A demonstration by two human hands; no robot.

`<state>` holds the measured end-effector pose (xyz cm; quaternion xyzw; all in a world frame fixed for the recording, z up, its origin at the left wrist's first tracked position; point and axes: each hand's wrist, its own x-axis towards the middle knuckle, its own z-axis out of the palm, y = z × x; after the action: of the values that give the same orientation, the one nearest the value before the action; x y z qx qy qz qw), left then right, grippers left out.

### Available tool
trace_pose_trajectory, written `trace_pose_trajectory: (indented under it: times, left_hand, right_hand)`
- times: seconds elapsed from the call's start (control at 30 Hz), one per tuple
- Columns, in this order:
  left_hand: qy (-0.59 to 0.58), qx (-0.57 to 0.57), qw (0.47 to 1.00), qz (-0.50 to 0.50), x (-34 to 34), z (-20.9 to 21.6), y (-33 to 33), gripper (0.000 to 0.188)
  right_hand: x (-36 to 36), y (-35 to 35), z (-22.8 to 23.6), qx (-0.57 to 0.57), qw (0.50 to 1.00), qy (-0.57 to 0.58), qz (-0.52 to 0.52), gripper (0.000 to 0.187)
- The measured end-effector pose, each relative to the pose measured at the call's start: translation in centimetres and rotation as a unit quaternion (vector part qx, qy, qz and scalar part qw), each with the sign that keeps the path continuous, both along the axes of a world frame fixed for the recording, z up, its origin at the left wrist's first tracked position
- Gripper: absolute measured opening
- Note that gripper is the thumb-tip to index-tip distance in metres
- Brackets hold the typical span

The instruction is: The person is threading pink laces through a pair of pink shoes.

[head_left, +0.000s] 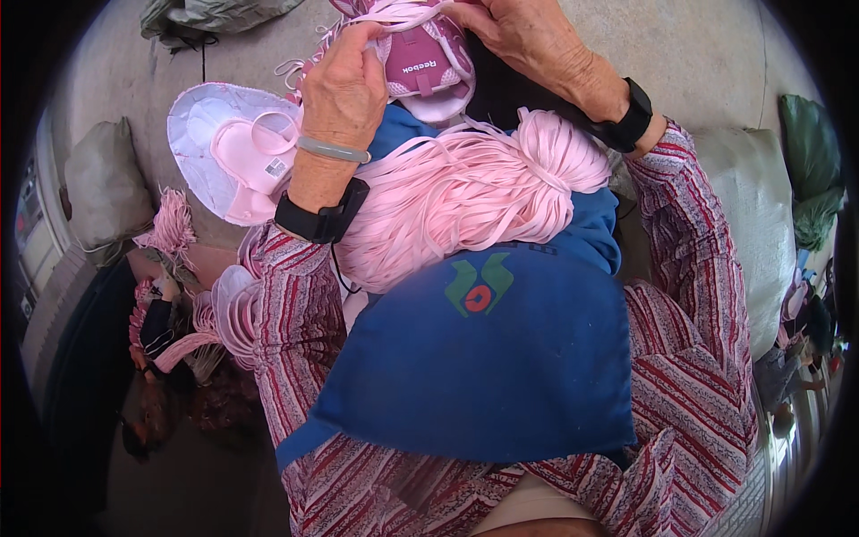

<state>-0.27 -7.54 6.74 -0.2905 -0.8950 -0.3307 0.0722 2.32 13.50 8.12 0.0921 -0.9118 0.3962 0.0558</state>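
Observation:
A magenta shoe (420, 64) with a pale pink tongue lies at the top centre, its toe cut off by the picture's upper edge. My left hand (344, 94) pinches a light pink shoelace (404, 14) at the shoe's left side. On the other side, the fingers of my right hand (528, 43) are closed on the same lace, which runs across the shoe's top between both hands. A thick bundle of loose pink shoelaces (465, 192), gathered at its right end, rests on my lap below the shoe, over a blue apron (537, 358).
Left of my left wrist is a pale pink and white rounded piece (201, 134). More pink lace bundles (172, 224) lie lower left, where a co-worker's dark sleeve (157, 324) shows. Sacks stand around: grey (107, 179) at left, whitish (743, 215) and green (808, 148) at right.

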Motion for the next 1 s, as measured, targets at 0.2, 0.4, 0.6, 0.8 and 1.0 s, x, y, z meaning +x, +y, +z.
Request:
trace_pose_trajectory:
  times: [0.2, 0.4, 0.6, 0.8, 1.0]
  left_hand:
    - [0.027, -0.14, 0.99, -0.012, -0.9, 1.1, 1.0, 0.017]
    - [0.196, -0.153, 0.967, -0.06, -2.1, 0.0, 1.6, 0.012]
    - [0.214, -0.115, 0.968, -0.057, -2.1, -0.5, 2.3, 0.013]
    - [0.09, 0.027, 0.994, -0.049, -0.7, 0.2, 1.7, 0.015]
    - [0.082, -0.021, 0.995, -0.048, -0.9, -1.0, 1.1, 0.017]
  right_hand:
    - [2.1, -1.0, 0.1, 0.091, 0.977, 0.193, 0.01, 0.029]
    - [1.5, -1.7, -1.0, 0.249, 0.965, 0.028, 0.082, 0.027]
    - [0.2, 0.5, -6.4, 0.276, 0.938, 0.137, 0.16, 0.023]
    - [1.2, -1.1, -0.4, 0.121, 0.99, 0.04, 0.061, 0.019]
    - [1.0, -1.1, -1.5, 0.246, 0.956, 0.138, 0.085, 0.02]
